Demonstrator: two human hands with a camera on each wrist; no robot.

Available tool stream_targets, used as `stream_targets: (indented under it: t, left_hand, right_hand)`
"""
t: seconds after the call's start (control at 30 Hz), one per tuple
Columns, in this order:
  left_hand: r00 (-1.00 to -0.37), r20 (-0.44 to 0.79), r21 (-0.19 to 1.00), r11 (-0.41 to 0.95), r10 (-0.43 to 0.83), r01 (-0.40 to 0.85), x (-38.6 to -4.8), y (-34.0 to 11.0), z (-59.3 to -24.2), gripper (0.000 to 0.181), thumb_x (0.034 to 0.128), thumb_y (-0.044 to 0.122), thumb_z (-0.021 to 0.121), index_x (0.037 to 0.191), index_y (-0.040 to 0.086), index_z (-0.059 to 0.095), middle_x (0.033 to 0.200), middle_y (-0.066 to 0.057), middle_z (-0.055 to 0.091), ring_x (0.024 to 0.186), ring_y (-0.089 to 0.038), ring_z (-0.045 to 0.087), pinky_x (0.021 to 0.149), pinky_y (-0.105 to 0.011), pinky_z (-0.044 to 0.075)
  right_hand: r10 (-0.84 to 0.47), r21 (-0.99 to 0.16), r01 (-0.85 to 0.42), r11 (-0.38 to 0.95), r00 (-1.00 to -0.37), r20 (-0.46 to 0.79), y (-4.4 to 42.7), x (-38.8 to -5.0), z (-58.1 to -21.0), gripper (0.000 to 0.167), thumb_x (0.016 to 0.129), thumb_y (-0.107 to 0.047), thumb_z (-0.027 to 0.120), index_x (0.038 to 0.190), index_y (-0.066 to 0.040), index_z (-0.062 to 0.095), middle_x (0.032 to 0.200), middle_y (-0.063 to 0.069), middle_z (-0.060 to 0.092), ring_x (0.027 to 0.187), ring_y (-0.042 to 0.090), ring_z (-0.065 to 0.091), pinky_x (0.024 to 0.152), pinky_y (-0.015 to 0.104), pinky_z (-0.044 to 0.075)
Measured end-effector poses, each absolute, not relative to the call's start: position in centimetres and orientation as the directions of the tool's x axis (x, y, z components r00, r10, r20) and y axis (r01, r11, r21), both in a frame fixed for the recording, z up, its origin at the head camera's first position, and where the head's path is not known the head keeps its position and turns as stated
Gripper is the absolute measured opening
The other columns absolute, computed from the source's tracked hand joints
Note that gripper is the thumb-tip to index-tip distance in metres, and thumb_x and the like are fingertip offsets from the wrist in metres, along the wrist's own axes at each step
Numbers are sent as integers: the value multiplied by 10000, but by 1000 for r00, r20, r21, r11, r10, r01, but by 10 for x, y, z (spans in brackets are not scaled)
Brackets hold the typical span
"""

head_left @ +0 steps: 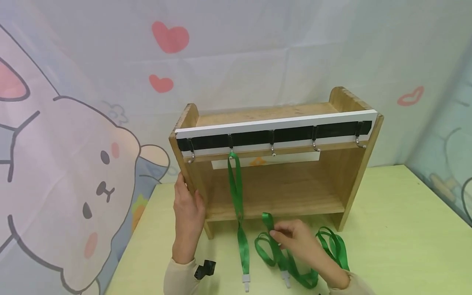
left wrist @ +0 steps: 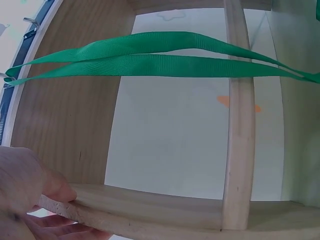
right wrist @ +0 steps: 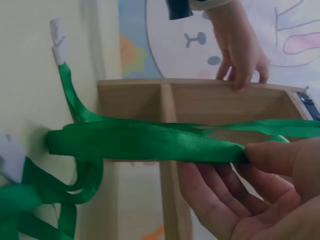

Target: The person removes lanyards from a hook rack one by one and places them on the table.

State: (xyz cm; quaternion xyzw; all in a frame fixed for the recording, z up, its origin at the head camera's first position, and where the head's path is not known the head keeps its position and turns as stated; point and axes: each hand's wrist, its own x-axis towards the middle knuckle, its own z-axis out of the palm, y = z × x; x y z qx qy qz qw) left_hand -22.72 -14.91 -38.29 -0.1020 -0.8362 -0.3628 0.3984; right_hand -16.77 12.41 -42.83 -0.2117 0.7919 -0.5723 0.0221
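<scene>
My left hand (head_left: 189, 211) grips the left side panel of a wooden shelf (head_left: 273, 188); in the left wrist view its thumb and fingers (left wrist: 57, 187) are on either side of the panel edge. One green lanyard (head_left: 242, 241) hangs from the second hook (head_left: 230, 148) from the left, its white clip (head_left: 246, 280) at the bottom. My right hand (head_left: 300, 241) pinches a second green lanyard (head_left: 277, 250) between thumb and fingers in front of the shelf. In the right wrist view that lanyard (right wrist: 150, 144) stretches leftward from the pinch.
More green lanyard (head_left: 337, 250) lies looped on the yellow-green table (head_left: 402, 229), right of my right hand. Other hooks (head_left: 273, 148) along the black strip (head_left: 291, 134) hold nothing. A printed cloth (head_left: 236, 78) stands behind the shelf.
</scene>
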Motion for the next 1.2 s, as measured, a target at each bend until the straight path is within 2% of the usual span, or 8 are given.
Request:
stream_targets:
  t: [0.23,0.4,0.57,0.67,0.87,1.0,1.1,1.2]
  left_hand:
    - [-656,745,523,715,-120,463,-228,-150,-381,627,880,-206,567,1443,-112,308,1325,-369,464,1149,-565,561,844,-665,509]
    - [-663,738,531,714,-124,457,-228,-150,-381,619,884,-198,567,1441,-122,308,1327,-372,462,1148,-570,559,844,-666,507]
    - [-681,721,547,708,-129,445,-226,-150,-381,614,887,-193,573,1437,-133,308,1323,-377,463,1147,-572,558,849,-659,511]
    - [-686,717,549,708,-125,444,-226,-149,-382,616,889,-192,576,1438,-127,306,1319,-374,464,1148,-569,559,849,-654,513]
    - [-677,726,540,712,-123,449,-226,-149,-382,615,883,-197,581,1431,-120,311,1307,-373,470,1136,-568,566,840,-649,523]
    - [-680,723,543,708,-122,452,-226,-149,-381,623,882,-200,581,1436,-123,308,1309,-369,470,1152,-561,560,858,-645,518]
    - [-682,721,546,707,-122,450,-226,-149,-380,629,880,-199,582,1439,-127,305,1312,-368,470,1152,-559,560,863,-645,517]
    - [-683,720,546,709,-126,445,-226,-150,-380,623,881,-196,584,1435,-124,309,1306,-367,474,1145,-560,565,856,-644,519]
  right_hand:
    - [-338,-865,-320,387,-922,190,114,-172,-442,165,1000,-106,629,865,-56,709,702,-7,629,567,120,585,533,251,502]
    - [-328,-834,-323,448,-927,183,110,-173,-451,163,996,-91,627,882,-56,738,710,-25,659,616,39,549,579,234,497]
    - [-318,-812,-310,495,-934,163,106,-173,-462,137,969,-62,654,950,17,763,773,70,715,594,93,575,523,241,498]
    - [-309,-781,-328,532,-934,181,105,-174,-469,126,947,-55,681,973,32,768,854,86,741,677,152,653,579,275,554]
    - [-292,-754,-334,566,-936,196,101,-178,-478,120,933,-33,681,842,-22,758,785,11,713,687,130,647,612,294,560]
    - [-297,-762,-332,557,-936,190,96,-179,-479,317,942,-7,652,643,-104,612,583,-84,506,510,24,429,493,191,388]
    - [-301,-774,-324,545,-937,180,92,-180,-480,416,949,1,639,593,-146,482,532,-100,309,466,28,265,470,181,259]
    - [-298,-784,-317,534,-938,176,90,-180,-483,429,946,10,638,590,-153,462,532,-101,292,466,34,255,470,183,253]
